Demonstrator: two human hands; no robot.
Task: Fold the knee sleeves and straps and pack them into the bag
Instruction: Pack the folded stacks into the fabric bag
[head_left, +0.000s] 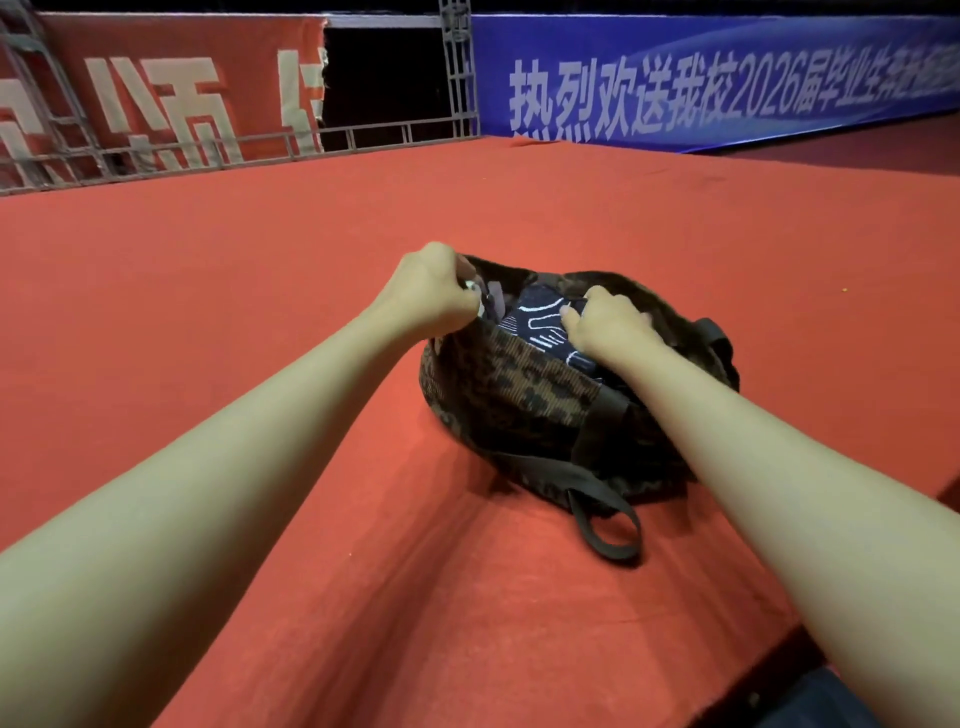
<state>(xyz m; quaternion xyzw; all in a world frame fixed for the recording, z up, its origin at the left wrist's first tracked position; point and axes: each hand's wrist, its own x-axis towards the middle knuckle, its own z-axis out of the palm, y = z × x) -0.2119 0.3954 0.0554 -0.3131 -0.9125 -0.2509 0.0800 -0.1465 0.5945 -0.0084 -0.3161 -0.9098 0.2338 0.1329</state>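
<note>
Both hands' fingers work the bag (524, 395): left hand (434, 291) grips its rim, right hand (608, 325) presses the knee sleeve (535, 325) in.

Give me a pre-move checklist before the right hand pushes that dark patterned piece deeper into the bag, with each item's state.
1. Bag mouth held open: ok, the left hand grips the rim of the bag at its left end.
2. Right hand on the dark patterned piece: ok, fingers press on it inside the opening.
3. Piece folded neatly: cannot tell, mostly hidden.
4. Room left below it: cannot tell.
5. Bag resting steady on the red cloth: ok.
6. Carry loop clear of the opening: ok, it lies on the near side.
</note>
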